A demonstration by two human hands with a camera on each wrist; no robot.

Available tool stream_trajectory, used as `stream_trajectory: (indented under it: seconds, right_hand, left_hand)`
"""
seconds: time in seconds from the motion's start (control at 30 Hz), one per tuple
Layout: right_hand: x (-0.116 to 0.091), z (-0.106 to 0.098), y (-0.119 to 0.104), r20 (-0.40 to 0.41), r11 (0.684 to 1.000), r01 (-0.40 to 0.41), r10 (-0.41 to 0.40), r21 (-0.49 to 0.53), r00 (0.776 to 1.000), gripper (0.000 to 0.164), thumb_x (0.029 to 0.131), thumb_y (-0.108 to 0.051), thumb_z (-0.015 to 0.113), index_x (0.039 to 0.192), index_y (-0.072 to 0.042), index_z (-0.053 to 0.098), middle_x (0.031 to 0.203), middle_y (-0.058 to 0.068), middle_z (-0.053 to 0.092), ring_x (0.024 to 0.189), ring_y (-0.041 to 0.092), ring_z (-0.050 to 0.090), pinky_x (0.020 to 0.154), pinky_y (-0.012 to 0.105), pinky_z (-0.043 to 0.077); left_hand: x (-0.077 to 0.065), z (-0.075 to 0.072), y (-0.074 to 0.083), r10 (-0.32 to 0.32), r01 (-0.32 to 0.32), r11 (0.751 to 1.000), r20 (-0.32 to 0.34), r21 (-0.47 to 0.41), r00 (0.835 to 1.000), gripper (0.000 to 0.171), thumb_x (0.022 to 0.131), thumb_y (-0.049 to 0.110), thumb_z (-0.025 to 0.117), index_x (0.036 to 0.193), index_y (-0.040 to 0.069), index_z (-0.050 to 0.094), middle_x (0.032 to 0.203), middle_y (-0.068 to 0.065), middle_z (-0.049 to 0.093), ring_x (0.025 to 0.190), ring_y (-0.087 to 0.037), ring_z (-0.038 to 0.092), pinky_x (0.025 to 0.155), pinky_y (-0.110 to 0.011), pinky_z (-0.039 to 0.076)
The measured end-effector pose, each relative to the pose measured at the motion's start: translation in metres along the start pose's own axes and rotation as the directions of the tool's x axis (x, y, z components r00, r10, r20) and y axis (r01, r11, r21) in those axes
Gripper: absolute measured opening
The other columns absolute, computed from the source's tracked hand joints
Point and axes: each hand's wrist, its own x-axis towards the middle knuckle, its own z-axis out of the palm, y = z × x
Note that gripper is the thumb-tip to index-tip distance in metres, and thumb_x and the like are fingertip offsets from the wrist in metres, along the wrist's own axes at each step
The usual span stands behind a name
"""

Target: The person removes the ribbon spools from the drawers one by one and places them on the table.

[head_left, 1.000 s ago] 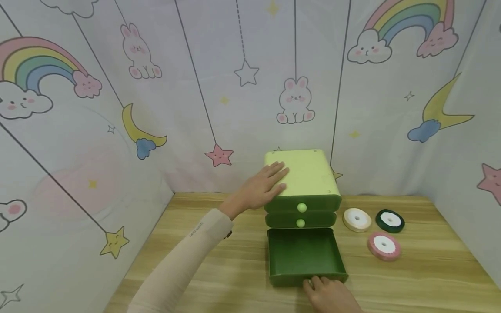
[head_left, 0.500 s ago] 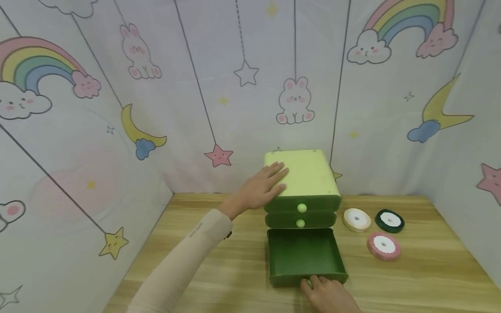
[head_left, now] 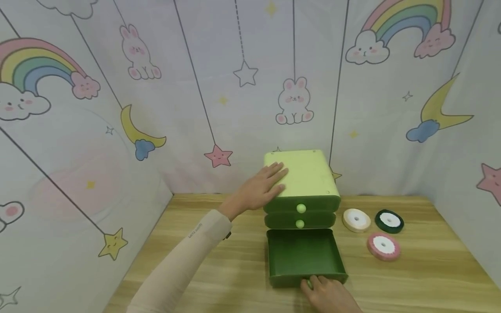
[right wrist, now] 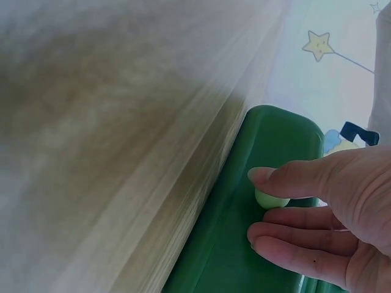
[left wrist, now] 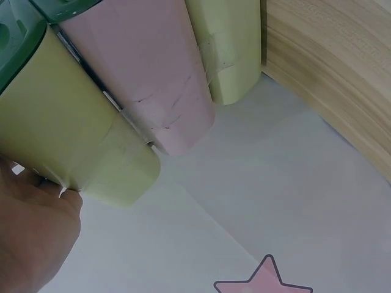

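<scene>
A small drawer cabinet with a pale yellow-green top and dark green drawer fronts stands against the back wall. My left hand rests on its top left edge, fingers spread and straight. From the left wrist, the cabinet's side shows as yellow, pink and yellow tiers. The bottom drawer is pulled far out, and nothing lies inside it. At its front, my right hand pinches the light green round knob between thumb and fingers. Both upper drawers are pushed in.
Three ribbon rolls lie on the wood-grain table right of the cabinet: cream, dark green and pink. Behind and to the sides hang white cloth walls printed with rainbows, rabbits and stars.
My right thumb has shifted slightly left, so that the knob now shows between it and the fingers. The left hand, the drawer and the ribbon rolls have stayed in place.
</scene>
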Motion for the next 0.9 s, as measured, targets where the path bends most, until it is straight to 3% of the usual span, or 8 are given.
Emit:
stream_trajectory:
  seconds: [0.17,0.3,0.53,0.7,0.9]
  right_hand:
    - [0.008,-0.018,0.0,-0.024,0.999,0.009,-0.01,-0.041,1.0,0.055,0.088,-0.07,0.068,0.09,-0.015,0.07,0.07,-0.001,0.058,0.055,0.011,0.054,0.043,0.023,0.038]
    - [0.012,-0.032,-0.002,0.007,0.999,0.016,-0.015,-0.046,1.0,0.059,0.084,-0.073,0.069,0.09,-0.014,0.071,0.071,-0.001,0.058,0.056,0.01,0.053,0.043,0.021,0.037]
    - [0.013,-0.031,0.0,-0.049,0.995,0.009,-0.014,-0.097,0.999,0.046,0.081,-0.059,0.077,0.089,-0.014,0.071,0.073,0.0,0.061,0.058,0.012,0.058,0.045,0.022,0.042]
    - [0.015,-0.034,0.002,0.008,0.996,-0.006,0.007,-0.083,1.0,0.043,0.083,-0.054,0.079,0.094,-0.013,0.074,0.078,0.002,0.066,0.063,0.015,0.064,0.048,0.024,0.049]
    - [0.018,-0.036,0.004,0.048,0.996,-0.008,0.012,-0.088,0.999,0.03,0.081,-0.036,0.085,0.098,-0.012,0.077,0.084,0.003,0.069,0.068,0.016,0.068,0.053,0.025,0.053]
  left_hand:
    - [0.002,-0.001,0.0,0.0,0.0,1.0,-0.011,-0.004,1.0,0.065,0.113,0.052,0.026,0.17,0.02,0.019,0.18,-0.002,0.01,0.168,-0.023,0.005,0.138,-0.039,0.005]
    - [0.001,0.001,0.0,-0.002,0.002,1.0,0.002,0.005,1.0,0.066,0.113,0.054,0.024,0.17,0.022,0.018,0.18,-0.001,0.009,0.168,-0.022,0.005,0.138,-0.039,0.005]
    - [0.002,-0.001,0.001,0.007,-0.007,1.0,-0.007,-0.003,1.0,0.065,0.113,0.05,0.027,0.17,0.019,0.02,0.179,-0.004,0.011,0.168,-0.024,0.006,0.138,-0.039,0.005]
    - [0.002,0.0,0.001,0.011,-0.011,1.0,-0.012,-0.004,1.0,0.065,0.113,0.049,0.027,0.17,0.018,0.021,0.179,-0.005,0.012,0.168,-0.025,0.007,0.138,-0.042,0.006]
    - [0.001,0.002,-0.001,0.007,-0.007,1.0,-0.008,-0.005,1.0,0.066,0.113,0.052,0.025,0.17,0.02,0.02,0.179,-0.004,0.011,0.168,-0.024,0.006,0.138,-0.041,0.006]
